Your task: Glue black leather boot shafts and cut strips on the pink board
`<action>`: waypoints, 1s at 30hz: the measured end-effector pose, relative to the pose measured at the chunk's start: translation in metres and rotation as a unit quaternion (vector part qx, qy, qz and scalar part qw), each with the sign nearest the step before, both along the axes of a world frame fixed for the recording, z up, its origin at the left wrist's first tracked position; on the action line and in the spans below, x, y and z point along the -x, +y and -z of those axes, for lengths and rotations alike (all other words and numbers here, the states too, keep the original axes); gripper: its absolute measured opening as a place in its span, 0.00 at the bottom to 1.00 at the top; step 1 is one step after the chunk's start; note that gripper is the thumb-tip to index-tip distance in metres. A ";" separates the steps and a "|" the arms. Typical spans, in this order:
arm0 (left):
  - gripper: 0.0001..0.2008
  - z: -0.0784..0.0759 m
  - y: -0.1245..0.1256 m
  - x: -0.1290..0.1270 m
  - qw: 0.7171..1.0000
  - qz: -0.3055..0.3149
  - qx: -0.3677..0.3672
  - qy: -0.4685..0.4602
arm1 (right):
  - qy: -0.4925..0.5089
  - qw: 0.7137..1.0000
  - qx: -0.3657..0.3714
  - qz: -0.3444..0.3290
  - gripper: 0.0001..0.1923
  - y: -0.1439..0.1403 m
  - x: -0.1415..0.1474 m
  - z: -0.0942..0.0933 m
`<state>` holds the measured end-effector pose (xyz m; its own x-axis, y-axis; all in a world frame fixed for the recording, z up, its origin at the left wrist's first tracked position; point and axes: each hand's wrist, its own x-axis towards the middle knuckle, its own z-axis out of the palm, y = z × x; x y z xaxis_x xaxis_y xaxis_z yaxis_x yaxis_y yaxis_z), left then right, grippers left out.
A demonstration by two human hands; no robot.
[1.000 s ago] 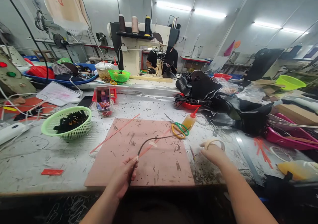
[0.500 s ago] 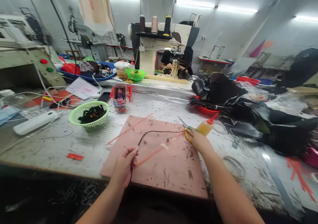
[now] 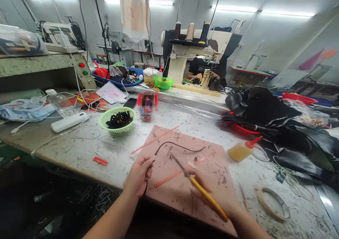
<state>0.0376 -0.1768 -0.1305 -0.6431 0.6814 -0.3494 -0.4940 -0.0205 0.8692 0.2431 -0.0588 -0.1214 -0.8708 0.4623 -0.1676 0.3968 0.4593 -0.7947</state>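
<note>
My left hand [image 3: 140,173] is closed, pinching a thin dark cord [image 3: 182,146] between thumb and fingers. From the pinch the cord arches away to the right over the pink board [image 3: 182,193], its far end loose; a short tail hangs below the hand. A pair of scissors [image 3: 205,196] with yellow handles is in my right hand [image 3: 209,189], which is blurred by motion. The blades point up and left toward the cord without touching it. Under them an orange strip [image 3: 169,177] lies across the board, with a second strip [image 3: 156,139] near its upper left edge.
A green basket [image 3: 118,124] of small black pieces stands at left, beside a clear jar [image 3: 146,113]. To the right are a glue bottle [image 3: 242,150], a tape roll [image 3: 272,203] and heaped black material [image 3: 272,106]. Behind, a person sits at a sewing machine [image 3: 174,67].
My right hand has drawn back from the cord's far end, bringing the scissors down and toward me. The cord's end now lies free. My left hand keeps its pinch; the view has turned left.
</note>
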 end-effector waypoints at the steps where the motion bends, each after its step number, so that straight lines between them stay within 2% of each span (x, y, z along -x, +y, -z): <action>1: 0.11 -0.001 0.000 0.001 1.000 0.004 0.000 -0.002 | 0.005 0.999 0.018 -0.033 0.20 -0.008 0.006 -0.004; 6: 0.11 -0.005 -0.002 0.004 1.000 0.018 0.003 -0.010 | -0.009 0.996 0.046 -0.076 0.21 -0.023 0.028 -0.012; 13: 0.10 -0.005 -0.007 0.013 1.000 0.014 0.003 -0.006 | 0.027 0.992 0.106 -0.061 0.20 -0.028 0.044 -0.002; 22: 0.11 0.006 -0.017 0.035 0.999 -0.037 -0.004 0.000 | 0.017 0.993 0.080 -0.085 0.16 -0.028 0.077 -0.005; 30: 0.11 0.015 -0.027 0.042 0.999 -0.047 0.018 -0.004 | 0.021 0.976 0.177 -0.126 0.13 -0.025 0.094 0.010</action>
<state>-0.0044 -0.2034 -0.1454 -0.7010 0.6045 -0.3783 -0.4981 -0.0354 0.8664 0.1491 -0.0839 -0.1314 -0.9591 0.1517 -0.2390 0.2696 0.2322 -0.9346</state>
